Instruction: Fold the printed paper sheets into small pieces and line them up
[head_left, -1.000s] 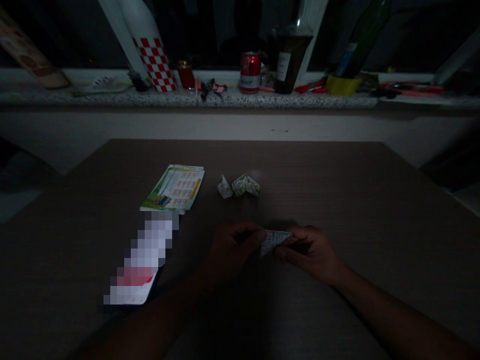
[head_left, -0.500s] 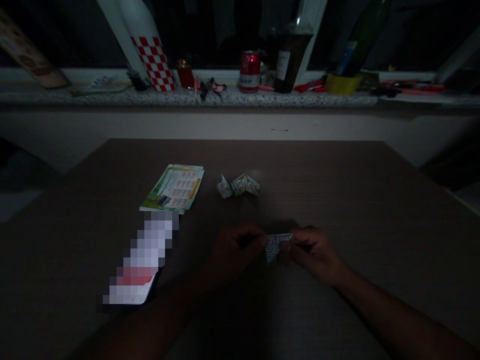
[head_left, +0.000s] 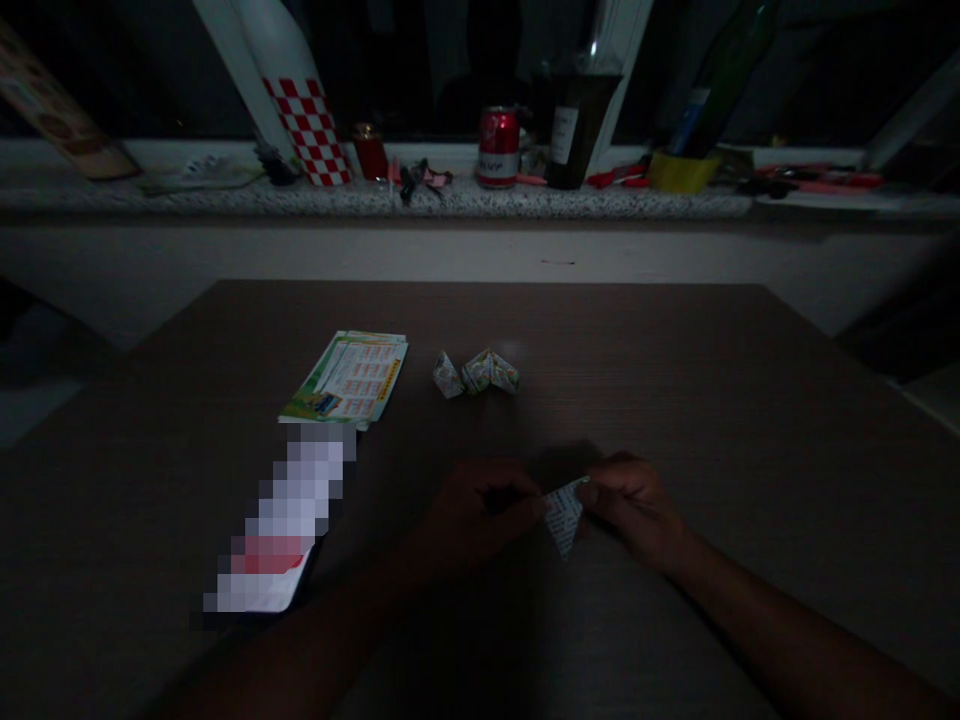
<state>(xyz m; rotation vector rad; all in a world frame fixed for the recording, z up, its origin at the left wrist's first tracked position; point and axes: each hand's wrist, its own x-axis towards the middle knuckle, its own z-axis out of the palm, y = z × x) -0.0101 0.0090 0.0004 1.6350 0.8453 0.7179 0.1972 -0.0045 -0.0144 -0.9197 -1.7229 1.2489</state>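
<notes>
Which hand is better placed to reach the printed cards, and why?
Probably the left hand: it is nearer the printed cards, with the right hand farther across. Both hold the folded paper, so the left would have to let go first.

Partial lettering, apparently "ser", on red can (head_left: 498, 148)

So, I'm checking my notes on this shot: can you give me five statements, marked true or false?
1. The left hand and right hand both hold the paper triangle. True.
2. The red can stands on the table. False: the red can stands on the windowsill.
3. The printed cards lie left of the folded paper pieces. True.
4. The checkered bottle is right of the can. False: the checkered bottle is left of it.
5. The folded paper pieces lie beyond both hands. True.
</notes>
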